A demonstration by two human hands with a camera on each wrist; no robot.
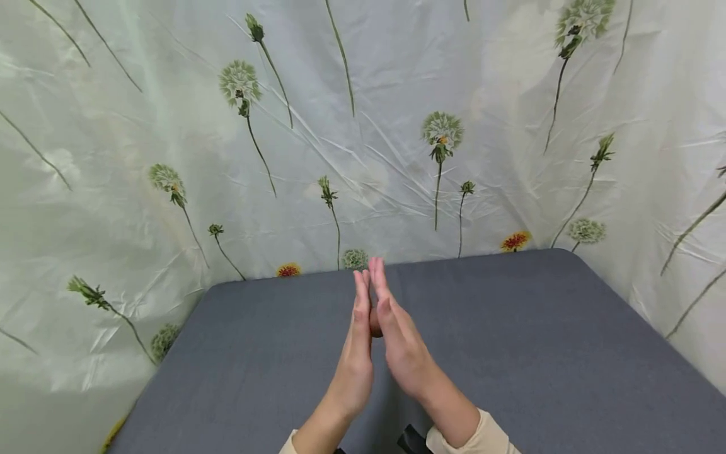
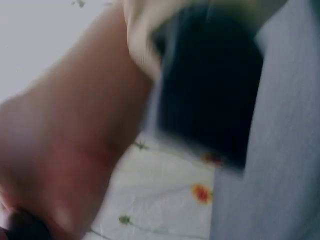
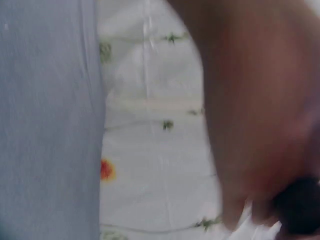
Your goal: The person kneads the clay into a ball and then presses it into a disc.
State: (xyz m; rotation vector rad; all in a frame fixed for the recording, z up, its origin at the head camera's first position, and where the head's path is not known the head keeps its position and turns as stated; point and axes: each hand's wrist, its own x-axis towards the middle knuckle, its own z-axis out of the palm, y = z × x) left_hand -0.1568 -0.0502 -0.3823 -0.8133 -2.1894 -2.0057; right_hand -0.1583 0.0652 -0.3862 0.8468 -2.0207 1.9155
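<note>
Over the grey table, my left hand (image 1: 357,356) and right hand (image 1: 407,353) face each other palm to palm, fingers straight and pointing away from me. Between the palms sits a small brown rounded thing (image 1: 375,323), mostly hidden by the thumbs and palms; its kind cannot be told. Fingertips of both hands lie close together, while the wrists stand apart. In the left wrist view a blurred palm fills the left side, with a dark rounded shape (image 2: 25,227) at its lower edge. The right wrist view has a similar dark shape (image 3: 300,205) beside a blurred hand.
The grey table (image 1: 255,366) stretches out under the hands. Behind and beside it hangs a pale curtain (image 1: 386,126) printed with dandelions. Cream sleeves (image 1: 473,435) cover the forearms, and a black device (image 1: 413,440) shows at the right wrist.
</note>
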